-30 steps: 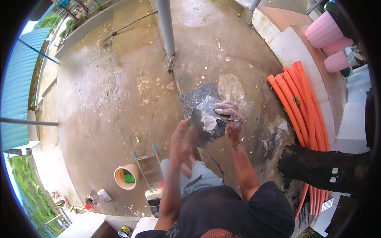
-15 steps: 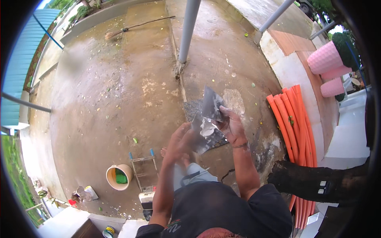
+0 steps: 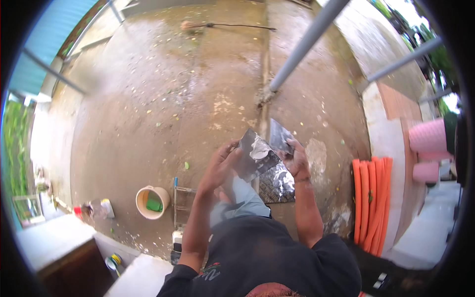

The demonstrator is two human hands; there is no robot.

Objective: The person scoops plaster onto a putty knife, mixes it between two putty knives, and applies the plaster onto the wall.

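My left hand (image 3: 222, 162) grips a flat, thin metal putty blade (image 3: 249, 166) by its left side. A lump of white putty (image 3: 259, 148) lies on the upper face of that blade. In my right hand (image 3: 297, 162) is a second flat grey putty blade (image 3: 280, 134), its free end pointing up and away from me. White smears mark this blade and my right fingers. The two blades are close together, near chest height. Below them on the ground lies a dark speckled slab (image 3: 276, 192) with white smears, partly hidden by the left blade.
A cream bucket (image 3: 140, 205) holding something green stands left of my legs, beside a small metal ladder (image 3: 175, 198). Orange pipes (image 3: 365, 198) lie at the right. A grey post (image 3: 302, 52) rises ahead. A broom (image 3: 232, 25) lies far off, and pink pots (image 3: 427, 136) stand at right.
The view has turned, so the surroundings sit differently. My left blade has come up and swung round, showing its putty more fully. My right blade has dropped behind it, farther right.
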